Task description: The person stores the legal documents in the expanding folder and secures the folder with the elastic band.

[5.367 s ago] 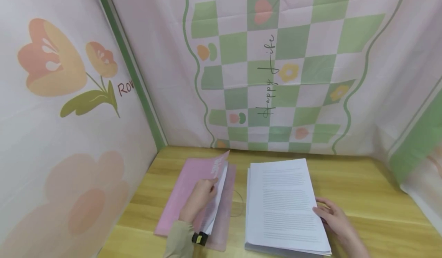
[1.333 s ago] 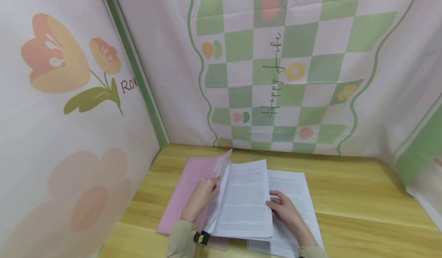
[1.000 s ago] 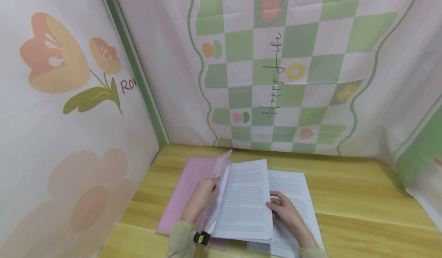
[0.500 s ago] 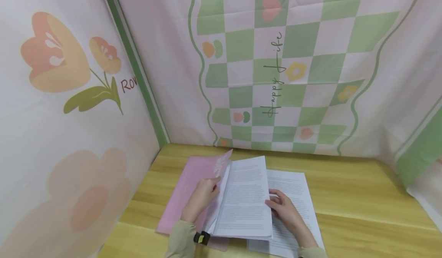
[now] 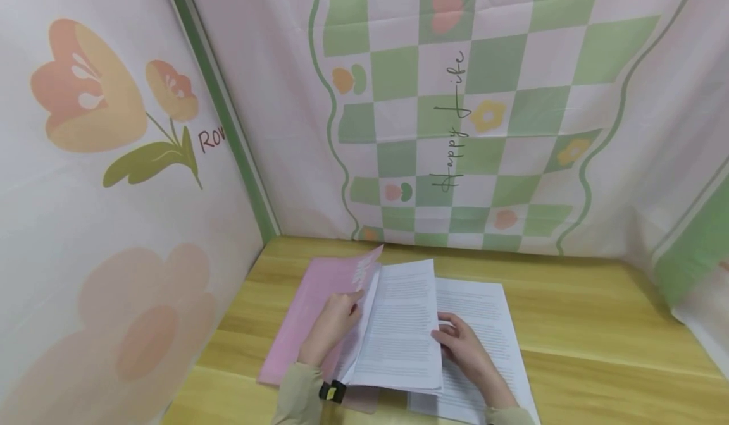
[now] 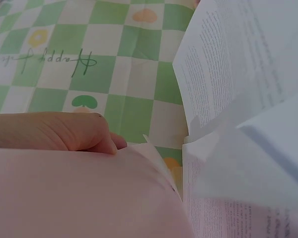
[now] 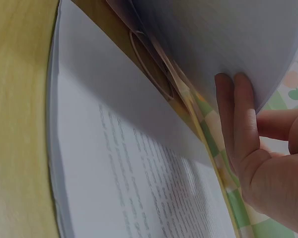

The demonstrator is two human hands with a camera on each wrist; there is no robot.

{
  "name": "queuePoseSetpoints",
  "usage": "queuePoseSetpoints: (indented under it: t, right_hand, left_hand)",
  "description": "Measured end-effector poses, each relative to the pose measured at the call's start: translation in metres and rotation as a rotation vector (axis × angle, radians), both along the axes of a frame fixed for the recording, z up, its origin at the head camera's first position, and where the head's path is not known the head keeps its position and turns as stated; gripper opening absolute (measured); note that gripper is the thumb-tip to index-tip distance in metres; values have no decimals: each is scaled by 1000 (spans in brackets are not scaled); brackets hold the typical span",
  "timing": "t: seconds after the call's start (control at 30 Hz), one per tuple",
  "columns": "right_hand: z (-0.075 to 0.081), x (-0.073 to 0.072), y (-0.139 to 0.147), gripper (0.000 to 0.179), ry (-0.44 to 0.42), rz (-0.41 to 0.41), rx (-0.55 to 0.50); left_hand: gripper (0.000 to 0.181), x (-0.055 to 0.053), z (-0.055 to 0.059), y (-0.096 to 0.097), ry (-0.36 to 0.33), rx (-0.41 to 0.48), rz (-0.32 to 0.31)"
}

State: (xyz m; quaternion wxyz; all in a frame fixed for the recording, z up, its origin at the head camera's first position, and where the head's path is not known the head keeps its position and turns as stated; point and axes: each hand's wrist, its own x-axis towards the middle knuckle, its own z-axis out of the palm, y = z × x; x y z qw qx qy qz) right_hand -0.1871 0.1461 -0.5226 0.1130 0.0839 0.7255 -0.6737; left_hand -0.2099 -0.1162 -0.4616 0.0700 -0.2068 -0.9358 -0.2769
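Observation:
My left hand (image 5: 333,325) pinches the raised edge of a pink folder's cover (image 5: 319,286) at the left; in the left wrist view that cover (image 6: 79,193) spreads below the fingers. White sheets show inside the folder. My right hand (image 5: 469,352) holds a sheaf of printed paper (image 5: 398,324) by its right edge, thumb above and fingers underneath. This sheaf lies over the open side of the folder, its left edge at the papers inside. To the right, a second paper stack (image 5: 484,305) lies on the table, partly covered by the sheaf and the right forearm.
Everything lies on a wooden table (image 5: 598,324). A thin loop of cord (image 7: 149,69) shows beside the stack in the right wrist view. A checked curtain (image 5: 438,115) hangs behind the table, and a floral one (image 5: 114,222) closes off the left side.
Since the earliest frame, the right hand has lifted a sheaf off the right stack and carried it left over the folder. Lately it has shifted slightly further left; the left hand keeps its hold.

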Motion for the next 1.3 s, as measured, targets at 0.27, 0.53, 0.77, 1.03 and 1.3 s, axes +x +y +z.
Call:
queuePoseSetpoints:
  t: [0.27, 0.53, 0.77, 1.03, 1.3]
  right_hand:
    - [-4, -2, 2, 47, -6, -7, 59]
    - [-2, 1, 5, 48, -16, -14, 55]
    - [-4, 6, -1, 48, -18, -19, 32]
    - [-7, 8, -8, 48, -33, -24, 45]
    - [-4, 7, -7, 49, -48, -34, 47]
  left_hand:
    - [38, -1, -2, -1, 4, -13, 12]
    - [39, 0, -1, 0, -25, 1, 11]
    - [38, 0, -2, -1, -22, 2, 4]
    - [37, 0, -2, -2, 18, -15, 4]
    - [38, 0, -2, -2, 8, -14, 12]
